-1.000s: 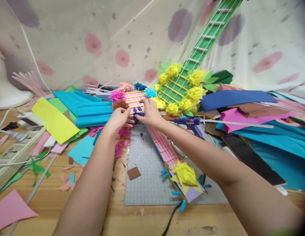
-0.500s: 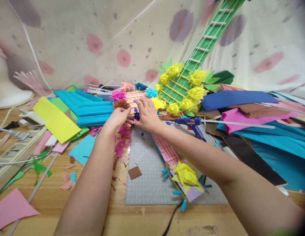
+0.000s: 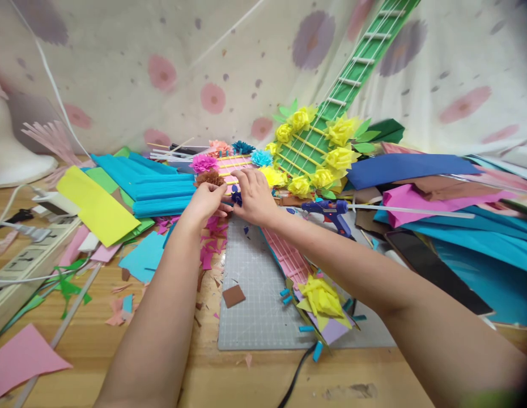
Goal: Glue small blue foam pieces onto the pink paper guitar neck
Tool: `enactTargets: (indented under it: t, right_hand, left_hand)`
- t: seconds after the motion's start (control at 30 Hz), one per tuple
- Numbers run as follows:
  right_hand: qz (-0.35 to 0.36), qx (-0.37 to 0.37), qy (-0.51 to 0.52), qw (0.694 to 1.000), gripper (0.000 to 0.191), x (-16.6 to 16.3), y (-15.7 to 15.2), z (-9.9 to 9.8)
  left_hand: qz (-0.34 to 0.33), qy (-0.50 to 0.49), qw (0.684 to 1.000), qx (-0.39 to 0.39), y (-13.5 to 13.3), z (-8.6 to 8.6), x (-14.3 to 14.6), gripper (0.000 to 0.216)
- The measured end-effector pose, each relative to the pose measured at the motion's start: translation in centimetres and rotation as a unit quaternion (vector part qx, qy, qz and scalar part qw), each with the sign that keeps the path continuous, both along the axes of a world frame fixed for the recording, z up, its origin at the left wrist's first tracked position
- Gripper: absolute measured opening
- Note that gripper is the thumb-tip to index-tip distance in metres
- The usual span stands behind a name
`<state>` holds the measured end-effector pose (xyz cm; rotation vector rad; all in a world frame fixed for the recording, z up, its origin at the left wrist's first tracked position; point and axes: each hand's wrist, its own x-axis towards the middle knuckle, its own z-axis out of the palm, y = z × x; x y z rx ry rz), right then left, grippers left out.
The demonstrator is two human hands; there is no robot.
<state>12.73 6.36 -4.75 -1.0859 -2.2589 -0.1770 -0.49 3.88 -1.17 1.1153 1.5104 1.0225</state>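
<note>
A pink paper guitar (image 3: 289,258) lies with its body away from me and its head, topped by a yellow paper flower (image 3: 322,300), towards me. Around its body sit a magenta paper flower (image 3: 204,163), a brown one, a light blue one and several others. At the body's near edge, a small dark blue paper flower (image 3: 236,196) shows between my hands. My left hand (image 3: 208,203) is closed at its left side, thumb and fingers pressed together. My right hand (image 3: 257,201) curls over it from the right, fingers bent down. Both hands partly hide the flower and its base.
A blue glue gun (image 3: 329,211) lies right of my right hand on the grey cutting mat (image 3: 246,328). Behind leans a green paper guitar (image 3: 301,153) with yellow flowers. Blue crepe paper (image 3: 161,190), a power strip (image 3: 38,249) and a black phone-like slab (image 3: 437,272) lie around.
Both hands stay at the dark blue flower, with only slight finger shifts. The whole view has moved a little; nothing was put down or picked up.
</note>
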Motion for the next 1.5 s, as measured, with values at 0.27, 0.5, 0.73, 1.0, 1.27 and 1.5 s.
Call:
enactTargets:
  t: [0.27,0.5,0.73,1.0,1.27,1.5]
  right_hand:
    - [-0.013,-0.002,0.064,0.998,0.058,2.1,-0.7,0.7]
    - [-0.027,-0.052,0.155,0.986,0.021,8.2,-3.3,1.6]
    - [-0.068,-0.135,0.190,0.970,0.009,12.4,-5.7,-1.6]
    - [-0.138,-0.179,0.166,0.960,0.020,12.9,-6.2,-2.9]
    - [-0.163,-0.175,0.150,0.959,0.010,13.1,-6.4,-3.2]
    - [-0.177,-0.166,0.152,0.958,0.006,13.2,-6.2,-3.6]
  left_hand:
    - [0.085,-0.045,0.991,0.089,-0.3,1.4,0.2,0.011]
    - [0.248,-0.095,0.903,0.337,-0.1,2.4,-0.5,0.024]
    - [0.352,-0.089,0.805,0.468,-0.4,3.6,-0.8,0.018]
    - [0.281,-0.076,0.844,0.451,-0.3,2.8,-0.8,0.010]
    - [0.140,0.004,0.933,0.333,-0.6,1.6,1.0,0.011]
    - [0.080,0.060,0.955,0.278,-0.1,0.6,0.9,0.015]
